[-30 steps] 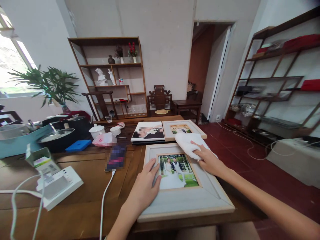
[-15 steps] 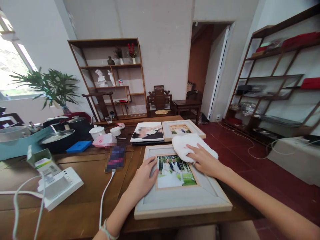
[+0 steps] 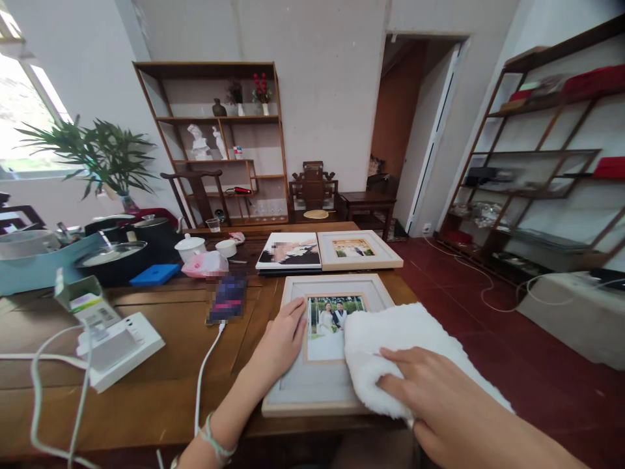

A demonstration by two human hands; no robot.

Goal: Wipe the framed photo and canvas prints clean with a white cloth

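Observation:
A pale wooden picture frame (image 3: 293,391) lies flat near the table's front edge, with a photo of a couple outdoors inside it. My left hand (image 3: 282,335) rests on the left side of this frame, fingers stretched out and holding nothing. In my right hand (image 3: 415,384) is a white fluffy cloth (image 3: 415,326), gripped by bent fingers. The cloth lies over the right part of the frame and hides its right edge and some of the photo. Part of the cloth hangs out past the table's right side.
Behind it lie a second framed photo (image 3: 385,244) and a white-edged picture (image 3: 288,251). To the left are a phone (image 3: 227,299) on a white cable, a white box (image 3: 127,352), a blue box (image 3: 154,274), a pink bag (image 3: 204,264) and a lidded pan (image 3: 112,254).
My right hand has drawn the cloth from the frame's upper right corner down toward me, and the cloth has spread out. My left hand stays on the frame's left side.

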